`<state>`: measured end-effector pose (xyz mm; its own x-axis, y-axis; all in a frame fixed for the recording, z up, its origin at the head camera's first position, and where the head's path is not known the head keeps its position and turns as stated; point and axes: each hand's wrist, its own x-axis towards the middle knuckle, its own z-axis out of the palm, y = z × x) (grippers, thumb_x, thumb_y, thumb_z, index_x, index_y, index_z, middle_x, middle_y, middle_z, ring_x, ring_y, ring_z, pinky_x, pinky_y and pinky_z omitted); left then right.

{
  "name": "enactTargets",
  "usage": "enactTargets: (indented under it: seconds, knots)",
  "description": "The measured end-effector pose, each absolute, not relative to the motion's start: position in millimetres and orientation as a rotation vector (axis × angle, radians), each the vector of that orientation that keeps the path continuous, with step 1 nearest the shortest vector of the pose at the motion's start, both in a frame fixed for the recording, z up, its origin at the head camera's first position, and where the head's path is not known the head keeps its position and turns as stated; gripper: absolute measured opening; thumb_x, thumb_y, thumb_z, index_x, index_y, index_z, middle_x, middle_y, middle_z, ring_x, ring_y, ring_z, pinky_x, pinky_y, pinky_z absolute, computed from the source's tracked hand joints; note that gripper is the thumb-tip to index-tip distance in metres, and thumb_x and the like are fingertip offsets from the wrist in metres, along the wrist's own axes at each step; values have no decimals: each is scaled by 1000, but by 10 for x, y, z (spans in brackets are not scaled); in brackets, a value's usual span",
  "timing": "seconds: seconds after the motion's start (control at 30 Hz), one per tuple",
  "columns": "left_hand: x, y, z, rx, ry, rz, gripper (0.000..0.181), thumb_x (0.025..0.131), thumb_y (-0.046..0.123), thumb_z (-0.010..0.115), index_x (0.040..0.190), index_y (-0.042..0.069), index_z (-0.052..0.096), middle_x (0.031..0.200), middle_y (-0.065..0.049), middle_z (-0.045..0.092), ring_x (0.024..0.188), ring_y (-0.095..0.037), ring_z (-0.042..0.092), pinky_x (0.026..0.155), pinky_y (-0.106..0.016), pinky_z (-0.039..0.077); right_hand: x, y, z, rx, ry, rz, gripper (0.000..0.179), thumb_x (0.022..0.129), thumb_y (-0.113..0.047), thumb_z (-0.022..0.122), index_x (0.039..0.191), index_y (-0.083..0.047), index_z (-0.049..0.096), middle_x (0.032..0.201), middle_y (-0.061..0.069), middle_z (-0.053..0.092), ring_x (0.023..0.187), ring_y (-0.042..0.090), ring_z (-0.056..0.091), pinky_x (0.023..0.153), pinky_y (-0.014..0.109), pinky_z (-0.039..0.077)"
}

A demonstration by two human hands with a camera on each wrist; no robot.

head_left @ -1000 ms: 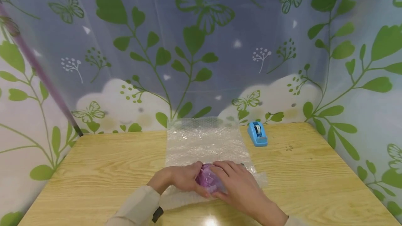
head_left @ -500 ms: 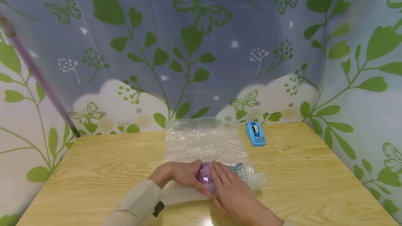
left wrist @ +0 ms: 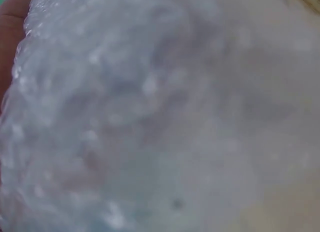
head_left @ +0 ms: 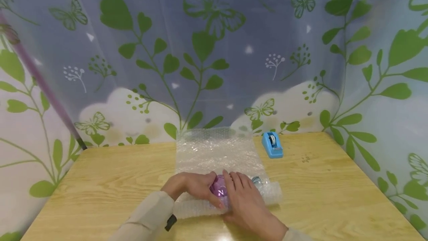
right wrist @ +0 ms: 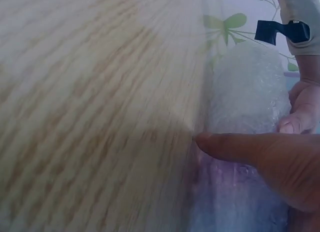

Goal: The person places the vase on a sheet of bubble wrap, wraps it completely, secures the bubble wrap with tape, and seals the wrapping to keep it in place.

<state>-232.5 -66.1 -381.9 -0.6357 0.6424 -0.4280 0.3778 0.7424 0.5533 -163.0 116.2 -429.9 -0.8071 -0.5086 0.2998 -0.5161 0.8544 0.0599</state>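
Note:
A clear purple vessel (head_left: pixel 219 186) with a teal flared end lies on its side on a sheet of bubble wrap (head_left: pixel 217 150). The near part of the wrap is folded up round it. My left hand (head_left: pixel 195 186) grips the vessel's left end, thumb and fingers spread about it through the wrap. Across its middle lies my right hand (head_left: pixel 245 202), fingers over the top and thumb on the near side. Blurred bubble wrap (left wrist: pixel 110 92) fills the left wrist view. In the right wrist view, my right thumb presses the wrapped roll (right wrist: pixel 250 92); the other fingers are hidden.
A blue tape dispenser (head_left: pixel 272 145) stands right of the wrap near the back of the wooden table (head_left: pixel 127 174). The wrap's far end reaches up against the patterned curtain (head_left: pixel 214 66) behind the table. A pole (head_left: pixel 50 81) leans at the left.
The near edge of the bubble wrap has come up further over the vessel, covering more of it. My right hand has shifted on top, and the teal end first showed more, then less.

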Motion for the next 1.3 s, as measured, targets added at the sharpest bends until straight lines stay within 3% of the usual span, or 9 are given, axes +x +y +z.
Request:
enactTargets:
  seconds: [0.17,0.27,0.43,0.63,0.8,0.9,1.03,1.17,1.3]
  knots:
    - [-2354,-648,-3829,735,2311,540,75,77,50,73,127,3,43,125,-7,52,120,-19,46,100,-33,36,-1693,1177,-4338,783,-2676,41,108,54,-50,87,136,2,39,122,19,51,113,33,49,100,45,37]
    - [-2378,-655,-3839,695,2294,552,89,77,52,73,138,0,36,139,-11,44,129,-22,40,104,-36,33,-1729,1183,-4337,799,-2673,48,104,53,-48,88,133,0,40,120,17,52,112,32,49,98,45,39]
    - [-2404,-683,-3853,649,2249,593,101,76,53,72,146,-3,24,148,-15,34,135,-25,32,107,-39,28,-1750,1164,-4299,809,-2717,47,102,55,-46,88,133,-3,40,121,18,52,114,34,49,98,47,39]
    - [-2421,-712,-3877,647,2227,641,98,78,50,73,144,-4,26,143,-14,38,131,-24,35,105,-38,31,-1784,1141,-4264,830,-2696,2,99,55,-46,88,131,-2,43,121,18,53,110,34,52,92,48,43]
    - [-2419,-729,-3904,727,2243,698,75,78,46,74,129,1,42,117,-5,51,111,-19,49,94,-35,41,-1801,1146,-4253,827,-2728,-19,96,58,-49,86,131,-4,43,116,15,54,104,33,55,88,47,46]
    - [-2378,-740,-3899,832,2406,614,81,77,54,72,132,2,43,122,-9,53,114,-24,50,95,-43,40,-1825,1149,-4250,811,-2786,11,94,60,-48,85,131,-5,42,116,14,53,104,32,55,87,46,46]
    - [-2233,-724,-3822,1005,2761,334,103,71,68,68,144,3,35,137,-14,46,126,-33,42,99,-54,34,-1846,1153,-4247,791,-2837,45,92,60,-45,84,132,-5,42,116,14,53,103,32,55,86,47,47]
    - [-1951,-635,-3737,1206,3095,103,92,72,65,68,137,3,45,128,-12,52,117,-29,49,94,-48,40,-1858,1138,-4236,779,-2862,25,90,63,-44,82,132,-4,43,113,13,53,102,31,54,85,45,47]
    - [-1648,-512,-3757,1142,3201,-53,86,73,53,69,135,-1,45,131,-14,50,120,-28,47,97,-44,39,-1884,1134,-4202,760,-2874,14,85,66,-43,80,132,-2,45,112,12,53,101,31,54,85,44,47]
